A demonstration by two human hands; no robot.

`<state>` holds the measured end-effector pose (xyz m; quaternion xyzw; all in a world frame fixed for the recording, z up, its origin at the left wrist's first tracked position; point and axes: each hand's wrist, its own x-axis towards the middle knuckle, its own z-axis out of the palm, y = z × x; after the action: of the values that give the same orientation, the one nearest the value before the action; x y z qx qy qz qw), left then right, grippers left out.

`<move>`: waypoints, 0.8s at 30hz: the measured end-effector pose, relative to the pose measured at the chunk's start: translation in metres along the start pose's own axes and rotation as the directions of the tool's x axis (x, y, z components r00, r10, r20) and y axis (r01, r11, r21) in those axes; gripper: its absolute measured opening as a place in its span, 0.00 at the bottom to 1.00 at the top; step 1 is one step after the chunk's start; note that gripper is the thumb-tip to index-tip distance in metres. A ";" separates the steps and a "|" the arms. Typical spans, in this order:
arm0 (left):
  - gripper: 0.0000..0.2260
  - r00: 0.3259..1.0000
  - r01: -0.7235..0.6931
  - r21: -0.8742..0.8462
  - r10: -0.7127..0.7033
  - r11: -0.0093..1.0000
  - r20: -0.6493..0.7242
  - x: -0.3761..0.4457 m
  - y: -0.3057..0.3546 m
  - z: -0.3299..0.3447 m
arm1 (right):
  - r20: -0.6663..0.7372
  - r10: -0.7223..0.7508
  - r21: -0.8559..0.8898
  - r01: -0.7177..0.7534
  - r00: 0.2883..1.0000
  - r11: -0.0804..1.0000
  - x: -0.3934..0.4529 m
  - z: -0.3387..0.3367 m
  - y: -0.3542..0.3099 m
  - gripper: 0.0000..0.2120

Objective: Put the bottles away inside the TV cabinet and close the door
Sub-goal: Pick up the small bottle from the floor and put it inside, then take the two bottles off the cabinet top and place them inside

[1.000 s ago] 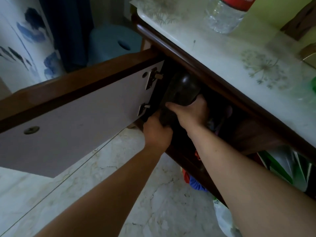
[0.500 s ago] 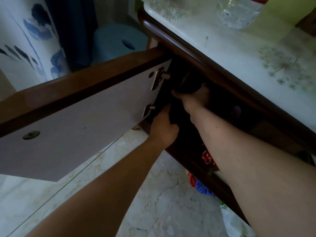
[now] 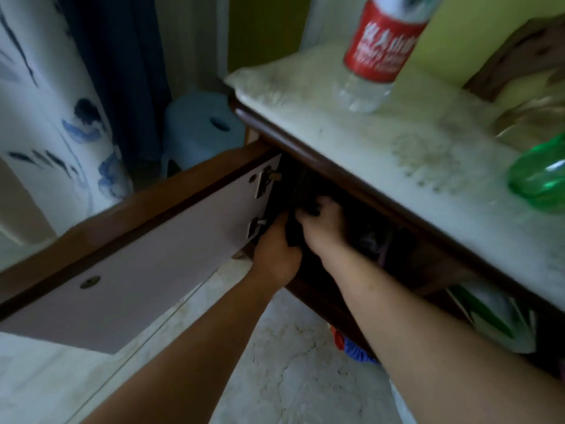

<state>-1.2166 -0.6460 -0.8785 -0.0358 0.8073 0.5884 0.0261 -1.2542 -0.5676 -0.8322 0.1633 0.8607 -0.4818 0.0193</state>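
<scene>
Both my hands reach into the dark opening of the TV cabinet [image 3: 351,191], just right of its open door [image 3: 146,261]. My left hand [image 3: 276,255] and my right hand [image 3: 324,224] are closed around a dark bottle [image 3: 295,231], most of which is hidden in the shadow inside. On the cabinet's marble top [image 3: 397,154] a clear bottle with a red label [image 3: 379,53] stands upright at the back. A green bottle [image 3: 541,179] sits at the right edge of the top.
The door swings out to the left, its pale inner face and two hinges [image 3: 263,182] showing. A light blue stool [image 3: 198,123] and a painted vase [image 3: 52,117] stand beyond it. Bags and coloured cloth [image 3: 354,347] fill the cabinet's lower right. Marble floor lies below.
The dark bottle has gone deeper into the cabinet between my hands and now shows far less. My view has lifted, bringing the red-label bottle and the green bottle into sight.
</scene>
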 end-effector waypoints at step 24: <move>0.37 0.941 -0.161 0.064 0.173 0.985 -0.293 -0.064 0.328 -0.110 | -0.105 -0.368 -0.139 0.353 0.924 0.925 -0.193 -0.246 -0.129 0.11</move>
<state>-1.1815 -0.6492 -0.5286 -0.0549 0.8134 0.5607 -0.1447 -1.0801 -0.4751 -0.5574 0.0316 0.9023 -0.4140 -0.1159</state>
